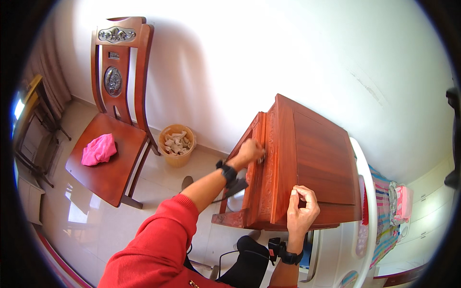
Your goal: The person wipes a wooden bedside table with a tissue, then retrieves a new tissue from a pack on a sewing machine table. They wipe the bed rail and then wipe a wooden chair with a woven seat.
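A carved reddish wooden cabinet (324,154) stands against the white wall. My left hand (251,151) is at its carved front edge, fingers curled around a small greyish thing too blurred to name. Over the near edge of the cabinet top is my right hand (303,208), its thumb and index fingertips together; whether something thin is between them cannot be told. Both wrists wear black straps with small devices, and a cable hangs between them. A crumpled pink cloth (99,149) lies on the seat of a wooden chair (119,133) on the left.
Between chair and cabinet, a yellow waste bin (177,158) holds crumpled paper. A bed with a white curved frame (372,201) and a striped cover is at the right. A dark-legged table (34,104) stands by the curtain at far left. My legs are below, beside the cabinet.
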A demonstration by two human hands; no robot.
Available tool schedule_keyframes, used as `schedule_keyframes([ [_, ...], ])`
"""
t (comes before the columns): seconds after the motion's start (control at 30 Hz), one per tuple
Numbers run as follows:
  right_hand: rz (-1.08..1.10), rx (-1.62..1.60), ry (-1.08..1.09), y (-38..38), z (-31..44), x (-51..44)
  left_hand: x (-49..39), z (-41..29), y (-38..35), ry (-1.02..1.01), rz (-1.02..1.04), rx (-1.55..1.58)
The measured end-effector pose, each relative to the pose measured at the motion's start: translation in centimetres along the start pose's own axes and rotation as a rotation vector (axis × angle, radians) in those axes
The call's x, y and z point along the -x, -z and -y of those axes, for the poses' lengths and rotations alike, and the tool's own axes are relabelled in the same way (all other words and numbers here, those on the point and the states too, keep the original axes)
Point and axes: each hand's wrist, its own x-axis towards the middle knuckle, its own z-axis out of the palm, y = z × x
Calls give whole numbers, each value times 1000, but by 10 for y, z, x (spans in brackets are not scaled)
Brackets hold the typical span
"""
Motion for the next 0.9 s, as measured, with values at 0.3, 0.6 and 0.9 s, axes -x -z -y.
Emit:
schedule_keyframes([
  [0.3, 1, -18, -39, 3, -2, 2, 110, 13, -6, 0, 119, 265],
  [0.6, 2, -1, -32, 1, 1, 0, -30, 10, -3, 41, -117, 131],
  [0.9, 10, -12, -82, 1, 1, 1, -146, -16, 14, 112, -332, 125],
])
